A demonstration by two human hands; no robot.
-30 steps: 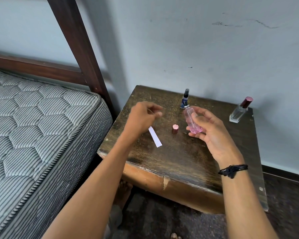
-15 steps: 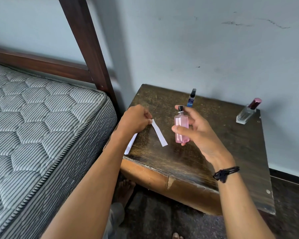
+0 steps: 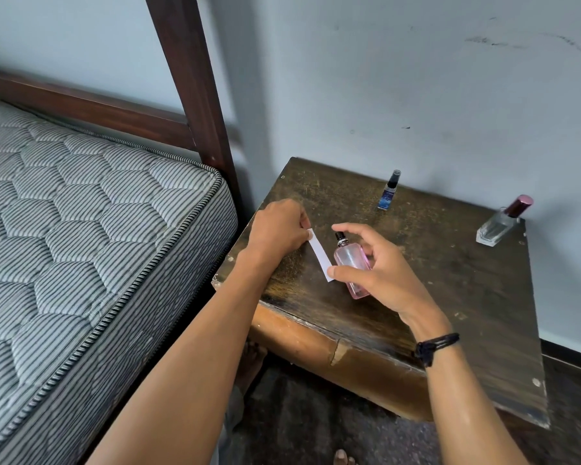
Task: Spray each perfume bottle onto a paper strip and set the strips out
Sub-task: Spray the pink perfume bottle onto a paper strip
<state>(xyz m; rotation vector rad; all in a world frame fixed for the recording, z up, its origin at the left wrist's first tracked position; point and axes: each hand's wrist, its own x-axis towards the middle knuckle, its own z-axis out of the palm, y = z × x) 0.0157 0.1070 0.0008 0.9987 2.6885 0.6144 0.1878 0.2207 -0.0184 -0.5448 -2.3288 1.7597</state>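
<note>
My right hand (image 3: 379,273) grips a small pink perfume bottle (image 3: 351,263) with its cap off, the black nozzle up and the forefinger arched over it. My left hand (image 3: 279,229) pinches the upper end of a white paper strip (image 3: 320,255), which hangs down just left of the bottle, over the dark wooden table (image 3: 450,297). A small blue bottle (image 3: 388,191) with a black sprayer stands at the table's back. A clear glass bottle (image 3: 500,226) with a maroon cap stands at the back right corner.
A striped mattress (image 3: 81,246) on a dark wooden bed frame (image 3: 195,95) lies close to the table's left side. The grey wall (image 3: 416,78) runs right behind the table. Bare feet show on the dark floor (image 3: 299,424) below.
My right hand turned the pink bottle upright, then brought it down beside the strip. My left hand lifted the strip off the table. The maroon cap on the table is now hidden.
</note>
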